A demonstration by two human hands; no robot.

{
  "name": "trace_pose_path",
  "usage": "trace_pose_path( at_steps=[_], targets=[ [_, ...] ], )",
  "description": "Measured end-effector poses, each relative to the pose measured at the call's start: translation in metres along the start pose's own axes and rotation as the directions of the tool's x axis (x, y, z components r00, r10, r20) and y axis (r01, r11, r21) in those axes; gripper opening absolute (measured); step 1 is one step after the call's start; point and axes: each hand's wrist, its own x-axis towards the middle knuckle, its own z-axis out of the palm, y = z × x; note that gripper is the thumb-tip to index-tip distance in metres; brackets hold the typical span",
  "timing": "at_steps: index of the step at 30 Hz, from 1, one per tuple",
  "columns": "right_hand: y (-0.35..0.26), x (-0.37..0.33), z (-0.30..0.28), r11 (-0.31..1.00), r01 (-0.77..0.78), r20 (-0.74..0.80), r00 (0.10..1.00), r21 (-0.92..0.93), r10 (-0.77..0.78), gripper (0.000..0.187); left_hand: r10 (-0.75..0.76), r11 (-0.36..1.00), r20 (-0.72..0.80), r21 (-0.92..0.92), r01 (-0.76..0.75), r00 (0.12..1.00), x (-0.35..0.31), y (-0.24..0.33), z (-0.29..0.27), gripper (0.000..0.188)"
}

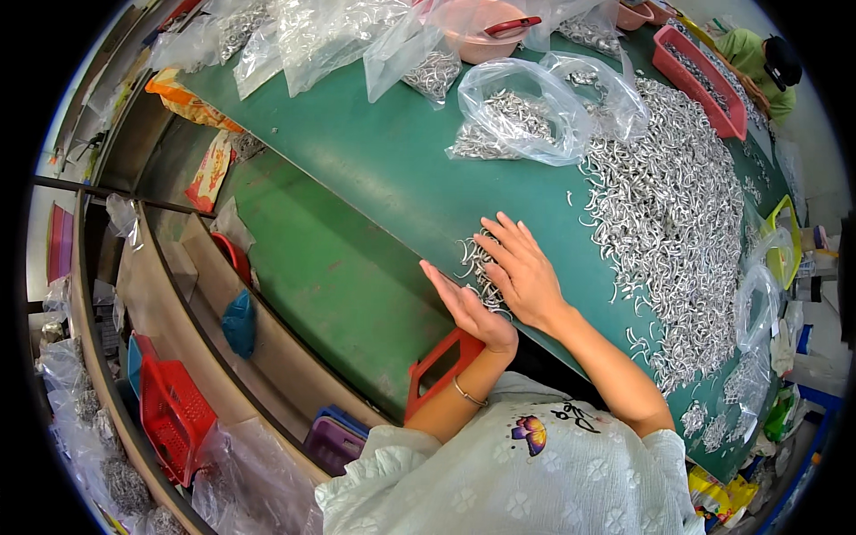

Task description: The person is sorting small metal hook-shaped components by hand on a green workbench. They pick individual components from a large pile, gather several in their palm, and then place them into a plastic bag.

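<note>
A small heap of curved silver metal pieces (480,267) lies at the near edge of the green table (383,169), between my two hands. My left hand (471,309) is upright at that edge, its fingers stretched out and the palm turned toward the heap. From the other side, my right hand (524,275) reaches over the pieces with its fingers spread, palm down, partly hiding them. Neither hand grips anything that I can see. To the right spreads a far larger pile of the same curved pieces (669,223).
Open clear plastic bags (522,111) with pieces stand beyond my hands. A pink tray (700,80) sits at the far right, near another person in green (747,67). Below the table edge is a red plastic stool (446,370); red baskets (176,406) stand at the left.
</note>
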Motion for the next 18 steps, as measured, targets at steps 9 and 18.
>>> trace_pose_path(
  at_steps=[9,18],
  targets=[
    [-0.02,-0.021,0.008,0.981,-0.038,0.065,0.998,0.189,0.026,0.043,0.022,1.0,0.073,-0.003,-0.021,0.997,-0.007,-0.008,-0.012,0.058],
    [-0.014,-0.002,0.01,0.992,0.062,0.103,0.992,0.106,-0.073,0.041,0.056,0.998,0.006,0.017,-0.056,0.998,-0.003,-0.016,-0.01,0.058]
  ],
)
